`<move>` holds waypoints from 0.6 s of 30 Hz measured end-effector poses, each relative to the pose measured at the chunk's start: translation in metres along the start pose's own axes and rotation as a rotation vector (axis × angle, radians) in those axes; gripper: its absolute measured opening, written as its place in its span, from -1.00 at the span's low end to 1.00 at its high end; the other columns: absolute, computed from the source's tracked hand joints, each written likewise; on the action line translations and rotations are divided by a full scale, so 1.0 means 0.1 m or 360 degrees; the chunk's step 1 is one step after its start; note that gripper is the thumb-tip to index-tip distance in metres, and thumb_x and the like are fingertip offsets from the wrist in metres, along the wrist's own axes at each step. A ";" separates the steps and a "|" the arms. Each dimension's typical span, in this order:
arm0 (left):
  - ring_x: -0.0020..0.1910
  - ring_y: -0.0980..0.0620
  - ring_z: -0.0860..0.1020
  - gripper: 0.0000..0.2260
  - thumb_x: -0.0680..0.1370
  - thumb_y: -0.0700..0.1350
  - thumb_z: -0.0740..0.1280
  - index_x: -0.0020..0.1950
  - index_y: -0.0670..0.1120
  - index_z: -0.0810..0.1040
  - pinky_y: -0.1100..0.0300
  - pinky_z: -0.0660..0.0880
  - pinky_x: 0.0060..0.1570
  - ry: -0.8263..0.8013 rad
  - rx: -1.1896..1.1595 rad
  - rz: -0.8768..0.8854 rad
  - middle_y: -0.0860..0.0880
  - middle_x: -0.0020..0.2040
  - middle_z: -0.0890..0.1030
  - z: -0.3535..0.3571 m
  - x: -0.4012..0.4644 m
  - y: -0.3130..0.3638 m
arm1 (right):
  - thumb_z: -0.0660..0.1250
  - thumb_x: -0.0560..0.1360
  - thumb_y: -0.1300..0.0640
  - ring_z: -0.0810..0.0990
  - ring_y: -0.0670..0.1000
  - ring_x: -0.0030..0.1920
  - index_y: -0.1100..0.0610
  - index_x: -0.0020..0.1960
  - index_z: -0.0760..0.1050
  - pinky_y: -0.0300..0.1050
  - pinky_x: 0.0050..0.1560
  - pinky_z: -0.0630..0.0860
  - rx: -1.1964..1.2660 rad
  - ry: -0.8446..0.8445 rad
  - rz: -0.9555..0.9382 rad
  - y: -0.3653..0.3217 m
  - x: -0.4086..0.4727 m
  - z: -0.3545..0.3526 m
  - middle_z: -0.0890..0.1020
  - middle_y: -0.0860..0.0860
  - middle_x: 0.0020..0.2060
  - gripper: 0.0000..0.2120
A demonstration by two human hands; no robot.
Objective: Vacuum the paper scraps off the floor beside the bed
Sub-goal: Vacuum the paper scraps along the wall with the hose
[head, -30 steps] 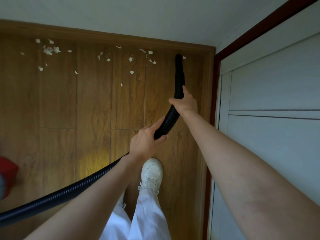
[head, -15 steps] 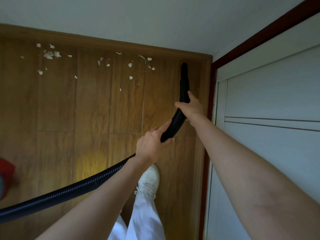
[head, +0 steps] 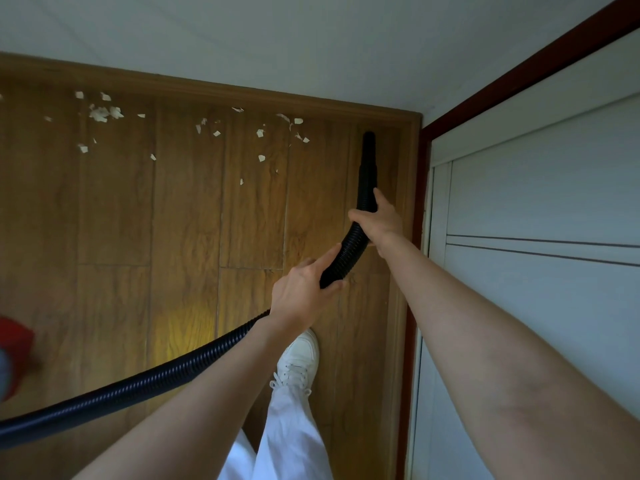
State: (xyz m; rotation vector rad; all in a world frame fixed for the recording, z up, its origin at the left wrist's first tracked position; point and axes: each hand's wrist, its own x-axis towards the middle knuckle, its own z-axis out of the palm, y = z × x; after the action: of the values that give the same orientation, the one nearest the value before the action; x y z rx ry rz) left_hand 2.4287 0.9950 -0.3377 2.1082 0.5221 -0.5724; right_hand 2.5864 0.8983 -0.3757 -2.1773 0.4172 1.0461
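A black ribbed vacuum hose (head: 166, 375) runs from the lower left up to a smooth nozzle (head: 368, 157) whose tip points at the far right corner of the wooden floor (head: 187, 220). My right hand (head: 379, 220) grips the hose just behind the nozzle. My left hand (head: 301, 292) grips the hose lower down. White paper scraps (head: 104, 112) lie scattered along the far skirting board, several of them left of the nozzle tip (head: 298, 133).
A white wardrobe door (head: 536, 237) with a dark red frame (head: 420, 188) stands along the right. The red vacuum body (head: 15, 355) shows at the left edge. My white shoe (head: 299, 358) and trouser leg stand below the hands. A white wall (head: 242, 39) lies beyond.
Both hands and the nozzle have shifted right towards the corner by the wardrobe. The scrap that lay by the nozzle tip is gone from view.
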 end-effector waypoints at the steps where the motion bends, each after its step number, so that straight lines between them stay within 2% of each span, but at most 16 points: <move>1: -0.09 0.06 0.54 -0.44 0.57 0.09 0.28 0.52 0.22 0.12 0.19 0.47 -0.26 0.0017 -0.0005 -0.0008 0.02 0.10 0.54 -0.01 0.00 -0.01 | 0.39 0.43 0.08 0.52 0.07 0.18 -0.10 0.55 0.05 0.09 0.14 0.57 -0.0008 -0.0003 -0.0012 -0.03 0.01 0.03 0.40 0.02 0.37 -0.19; 7: -0.10 0.08 0.54 -0.44 0.56 0.10 0.28 0.51 0.23 0.13 0.21 0.48 -0.27 0.0079 -0.0049 -0.0051 0.05 0.08 0.54 -0.07 -0.04 -0.08 | 0.39 0.44 0.07 0.51 0.02 0.16 -0.10 0.55 0.05 0.05 0.17 0.55 -0.0102 -0.0048 -0.0131 -0.15 0.02 0.12 0.43 -0.01 0.34 -0.20; 12: -0.08 0.06 0.55 -0.44 0.57 0.11 0.27 0.51 0.23 0.12 0.15 0.52 -0.22 -0.0002 0.0006 -0.0045 0.04 0.08 0.54 -0.01 -0.08 -0.06 | 0.39 0.44 0.07 0.52 0.04 0.15 -0.10 0.56 0.02 0.06 0.13 0.57 -0.0097 0.0009 -0.0032 -0.01 -0.05 0.06 0.42 0.02 0.36 -0.18; 18: -0.11 0.09 0.53 -0.44 0.56 0.11 0.28 0.51 0.25 0.12 0.24 0.42 -0.30 -0.0105 -0.0125 -0.0160 0.06 0.06 0.54 0.12 -0.31 -0.17 | 0.37 0.46 0.02 0.53 0.02 0.13 -0.11 0.56 0.00 -0.08 0.06 0.55 -0.0341 -0.0060 -0.0091 0.11 -0.25 0.24 0.46 0.01 0.33 -0.20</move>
State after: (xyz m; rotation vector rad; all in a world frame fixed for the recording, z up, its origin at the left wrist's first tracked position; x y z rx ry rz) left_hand 2.3920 0.9889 -0.3371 1.9907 0.6060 -0.6659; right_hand 2.5518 0.9067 -0.3719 -2.3378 0.2324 1.1431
